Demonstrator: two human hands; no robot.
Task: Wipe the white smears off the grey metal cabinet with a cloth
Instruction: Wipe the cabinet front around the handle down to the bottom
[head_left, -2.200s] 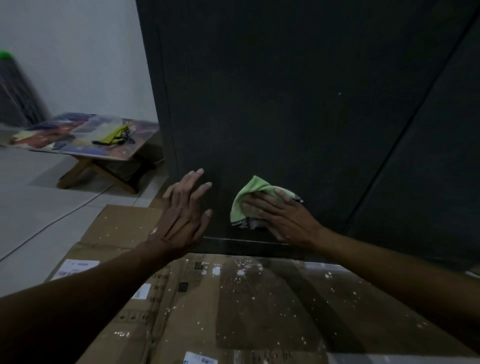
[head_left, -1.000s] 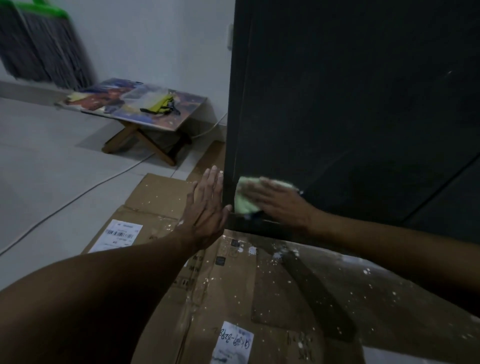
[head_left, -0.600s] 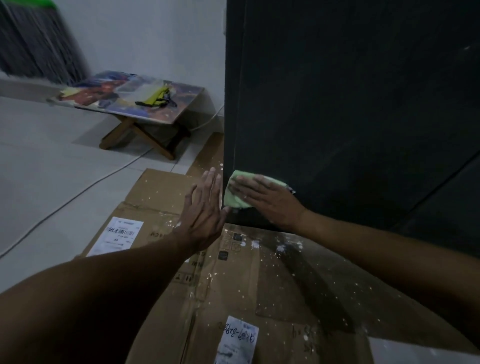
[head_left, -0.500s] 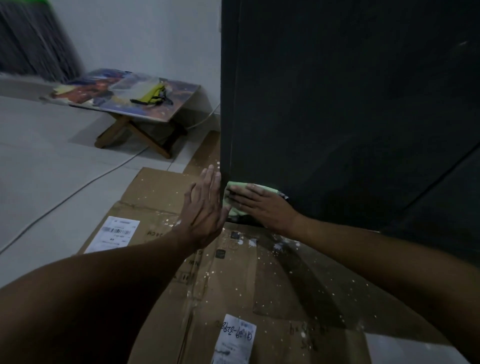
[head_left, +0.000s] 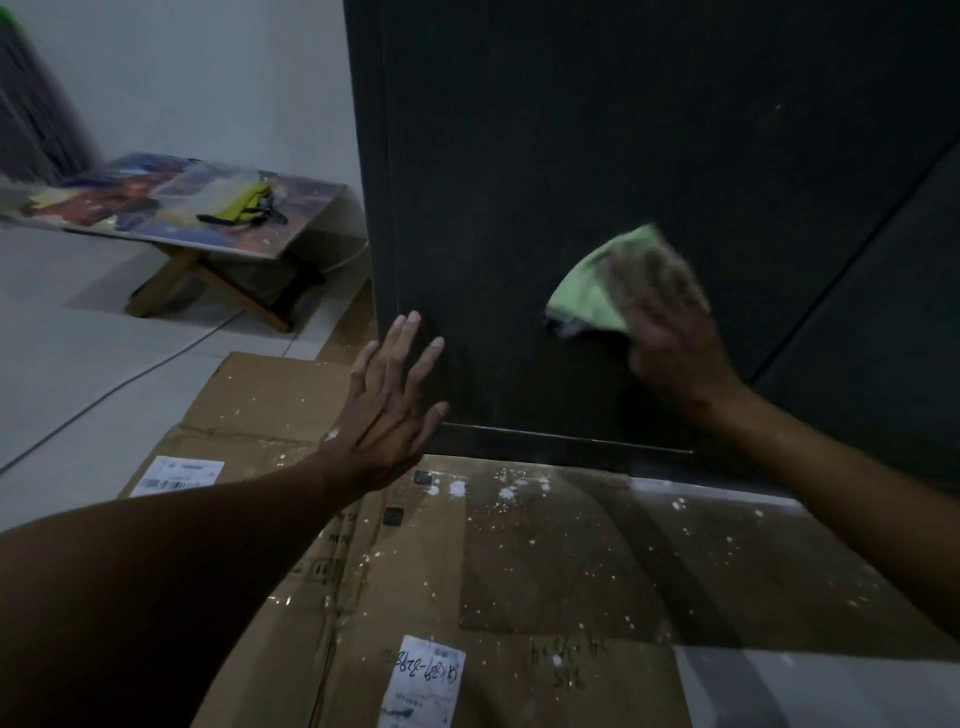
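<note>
Nearest you, paint-spattered flattened brown cardboard (head_left: 519, 561) fills the lower frame. At centre your left hand (head_left: 387, 402) lies flat, fingers straight and spread, against the dark grey metal cabinet (head_left: 571, 130). Right of centre your blurred right hand (head_left: 670, 338) presses the light green cloth (head_left: 592, 296) onto its door. At upper left sits a low wooden table (head_left: 218, 260).

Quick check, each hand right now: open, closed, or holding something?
Left hand: open, fingers straight and spread, at the cabinet's lower left corner.
Right hand: blurred by motion; presses the green cloth against the cabinet; its grip cannot be told.
</note>
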